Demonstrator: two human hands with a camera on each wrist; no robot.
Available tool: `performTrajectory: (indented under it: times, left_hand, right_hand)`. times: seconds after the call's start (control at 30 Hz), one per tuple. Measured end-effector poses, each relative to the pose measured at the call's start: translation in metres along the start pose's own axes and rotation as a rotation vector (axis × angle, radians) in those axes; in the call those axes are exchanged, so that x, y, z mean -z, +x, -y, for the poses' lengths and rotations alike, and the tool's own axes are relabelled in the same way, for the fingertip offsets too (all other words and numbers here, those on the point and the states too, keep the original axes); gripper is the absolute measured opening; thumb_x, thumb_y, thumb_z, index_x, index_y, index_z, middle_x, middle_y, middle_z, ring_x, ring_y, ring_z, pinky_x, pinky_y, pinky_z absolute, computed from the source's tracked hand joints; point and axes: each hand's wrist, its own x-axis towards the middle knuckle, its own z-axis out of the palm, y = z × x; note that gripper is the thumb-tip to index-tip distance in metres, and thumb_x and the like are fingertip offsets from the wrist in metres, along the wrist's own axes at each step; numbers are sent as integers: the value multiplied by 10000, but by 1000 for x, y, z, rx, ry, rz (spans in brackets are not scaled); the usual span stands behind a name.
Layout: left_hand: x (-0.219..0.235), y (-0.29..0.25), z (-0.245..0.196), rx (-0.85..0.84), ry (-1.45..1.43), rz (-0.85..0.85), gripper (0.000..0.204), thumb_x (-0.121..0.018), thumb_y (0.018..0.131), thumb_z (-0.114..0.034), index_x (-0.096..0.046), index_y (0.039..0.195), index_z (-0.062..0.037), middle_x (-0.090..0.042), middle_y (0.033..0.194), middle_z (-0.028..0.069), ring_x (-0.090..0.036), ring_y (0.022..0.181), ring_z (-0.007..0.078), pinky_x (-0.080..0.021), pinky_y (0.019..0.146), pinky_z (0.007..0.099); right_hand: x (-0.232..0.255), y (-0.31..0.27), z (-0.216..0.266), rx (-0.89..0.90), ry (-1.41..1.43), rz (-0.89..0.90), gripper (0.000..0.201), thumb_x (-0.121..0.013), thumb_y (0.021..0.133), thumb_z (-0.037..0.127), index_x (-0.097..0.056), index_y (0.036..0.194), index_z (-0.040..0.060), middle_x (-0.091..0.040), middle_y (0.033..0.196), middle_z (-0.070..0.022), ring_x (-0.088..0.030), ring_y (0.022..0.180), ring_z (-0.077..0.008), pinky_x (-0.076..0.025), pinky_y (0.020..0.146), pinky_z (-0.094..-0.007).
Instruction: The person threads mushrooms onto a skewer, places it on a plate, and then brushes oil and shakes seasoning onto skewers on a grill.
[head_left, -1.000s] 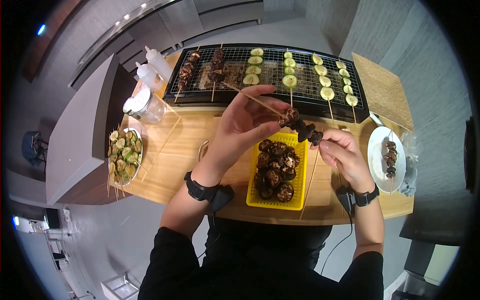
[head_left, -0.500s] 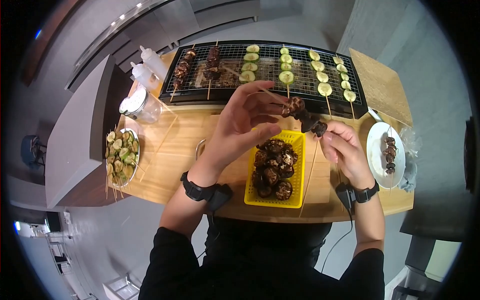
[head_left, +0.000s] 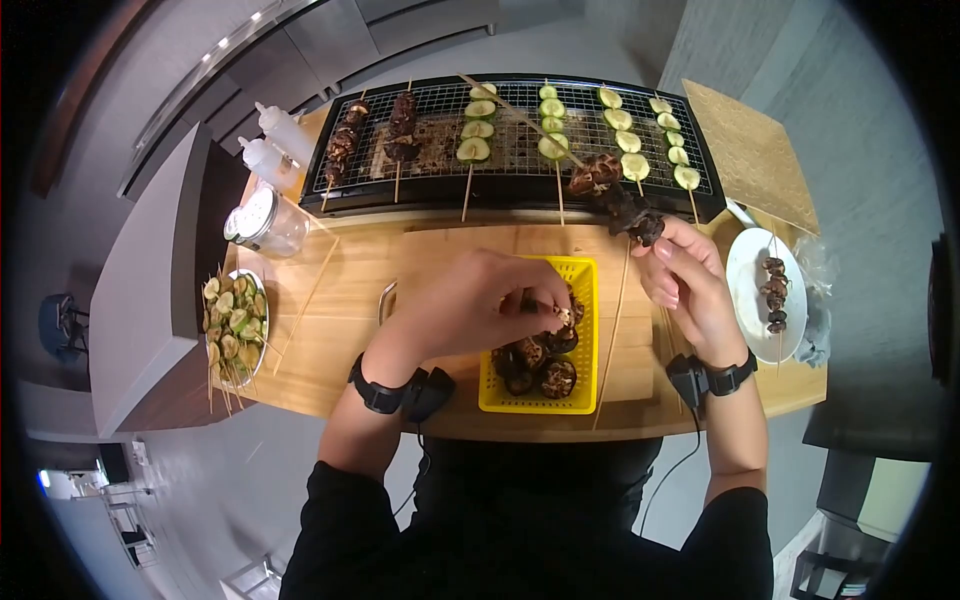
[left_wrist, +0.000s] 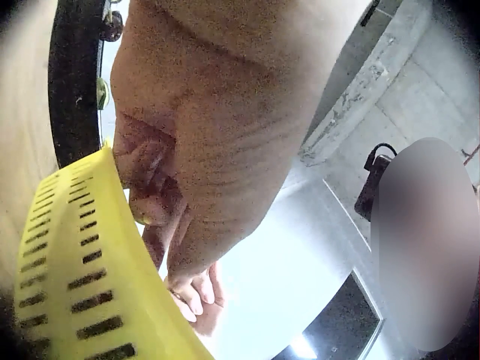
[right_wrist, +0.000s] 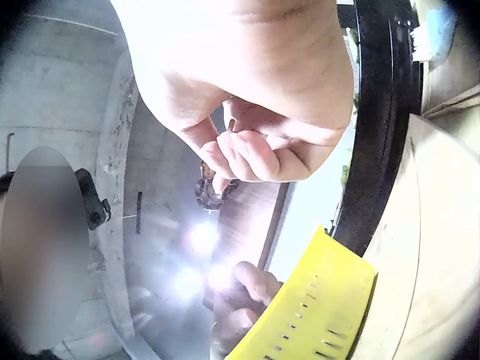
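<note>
Pinching the lower end of a skewer of dark mushrooms [head_left: 632, 215], the right hand [head_left: 695, 290] holds it at a tilt, its bare stick slanting up and leftward in front of the grill [head_left: 515, 190]. The left hand [head_left: 480, 305] bends over the yellow basket [head_left: 590, 365], its curled fingertips at the mushroom pieces [head_left: 558, 378] inside (whether they grip one, I cannot tell). The basket stands on the wooden desk [head_left: 440, 245]. Across the grill lie two dark skewers [head_left: 345, 145] and four skewers of green-rimmed slices [head_left: 628, 141]; a white plate [head_left: 748, 300] at the right bears another mushroom skewer [head_left: 775, 290].
</note>
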Motion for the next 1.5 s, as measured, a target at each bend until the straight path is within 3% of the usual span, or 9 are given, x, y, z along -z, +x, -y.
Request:
performTrajectory:
  times: [0.13, 0.43, 0.93, 1.23, 1.5]
  left_hand:
    - [7, -2, -11, 64, 104, 148, 241, -861, 791, -148, -746, 1002, -130, -751, 885, -1, -667, 699, 157, -522, 648, 275]
    - [7, -8, -5, -70, 275, 230, 359, -870, 740, -198, -713, 1059, -149, -713, 1053, 21, -677, 1052, 267, -536, 883, 386]
    - [1, -4, 0, -115, 178, 180, 265, -832, 790, -161, -684, 1007, -125, -688, 976, 41, -670, 946, 269, -528, 827, 382]
    - [1, -9, -4, -152, 261, 285, 336, -833, 757, -162, -672, 1048, -119, -675, 1027, 49, -609, 1061, 296, -486, 968, 404]
    - [-2, -11, -3, -180, 272, 231, 273, -801, 784, -148, -652, 1011, -122, -663, 995, 45, -605, 1026, 287, -483, 951, 407]
  right_hand:
    - [1, 2, -2, -3, -1, 1, 201, -546, 1063, 158, -661, 1067, -7, -421, 614, 57, -340, 530, -20, -255, 491, -195]
    - [4, 3, 1, -23, 10, -41, 197, -560, 1058, 157, -659, 1071, -14, -423, 626, 60, -350, 543, -19, -264, 491, -194]
    - [4, 3, -1, -18, 18, -14, 191, -551, 1061, 146, -653, 1061, -16, -420, 623, 57, -341, 536, -19, -262, 486, -195]
    - [5, 5, -3, -36, 21, -20, 190, -546, 1061, 150, -649, 1066, -11, -414, 624, 61, -334, 536, -18, -252, 485, -195]
    - [5, 6, -5, -43, -23, -25, 196, -556, 1058, 168, -659, 1066, 1, -409, 609, 63, -339, 532, -22, -251, 487, -198]
